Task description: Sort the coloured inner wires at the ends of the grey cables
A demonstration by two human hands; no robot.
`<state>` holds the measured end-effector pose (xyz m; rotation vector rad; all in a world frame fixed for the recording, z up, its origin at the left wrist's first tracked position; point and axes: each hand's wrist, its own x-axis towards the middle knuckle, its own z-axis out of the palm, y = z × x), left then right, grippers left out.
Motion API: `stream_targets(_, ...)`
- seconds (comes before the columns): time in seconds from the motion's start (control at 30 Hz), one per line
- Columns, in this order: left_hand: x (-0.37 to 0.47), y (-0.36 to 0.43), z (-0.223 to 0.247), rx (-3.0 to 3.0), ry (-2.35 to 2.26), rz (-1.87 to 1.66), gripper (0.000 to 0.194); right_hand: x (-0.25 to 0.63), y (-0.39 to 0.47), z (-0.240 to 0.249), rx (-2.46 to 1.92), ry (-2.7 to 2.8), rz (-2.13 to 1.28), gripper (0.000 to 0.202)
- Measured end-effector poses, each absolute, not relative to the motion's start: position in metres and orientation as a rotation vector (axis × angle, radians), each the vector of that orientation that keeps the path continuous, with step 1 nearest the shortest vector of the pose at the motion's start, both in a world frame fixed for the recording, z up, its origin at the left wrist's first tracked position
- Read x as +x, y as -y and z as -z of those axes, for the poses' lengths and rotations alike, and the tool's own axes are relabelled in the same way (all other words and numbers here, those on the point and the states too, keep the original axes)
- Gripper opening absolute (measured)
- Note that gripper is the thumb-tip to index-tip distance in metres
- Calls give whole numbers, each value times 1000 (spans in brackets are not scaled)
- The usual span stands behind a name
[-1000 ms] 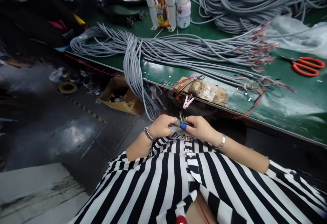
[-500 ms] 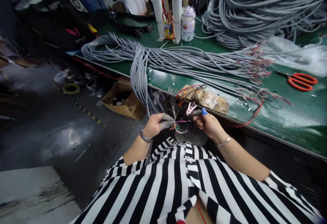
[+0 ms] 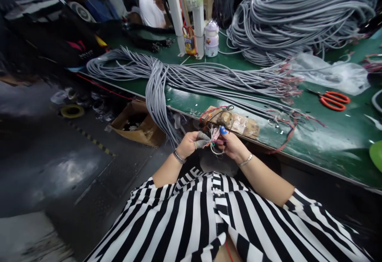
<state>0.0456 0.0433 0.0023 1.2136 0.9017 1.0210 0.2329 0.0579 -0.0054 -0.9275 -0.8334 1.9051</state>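
My left hand [image 3: 190, 144], with grey wraps on its fingers, is closed on the end of a grey cable. Thin coloured wires [image 3: 212, 143] fan out of it to the right. My right hand [image 3: 232, 146] has a blue cover on the thumb and is pinched at those wires; its fingertips partly hide them. Just behind the fingers, a small pink V-shaped piece [image 3: 214, 133] shows by the bench edge. A taped brown block [image 3: 238, 123] with red and black leads lies on that edge, beyond my right hand.
Grey cables [image 3: 191, 75] lie bundled along the green bench [image 3: 322, 146], one loop hanging over its edge. Orange-handled scissors [image 3: 334, 100], a plastic bag [image 3: 337, 73], a bottle [image 3: 211, 39] and a large cable coil [image 3: 298, 19] stand or lie farther back. Below is a cardboard box [image 3: 140, 132]. A person [image 3: 151, 9] sits beyond.
My right hand has moved left to the coloured wires, closing the gap between my hands. The left hand still grips the cable end. The whole view has shifted slightly.
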Motion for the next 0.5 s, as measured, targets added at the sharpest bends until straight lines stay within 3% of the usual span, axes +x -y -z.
stream_targets(0.5,52,-49,13,1235,-937,-900,43,226,-58,5,-903,825,-1804,55)
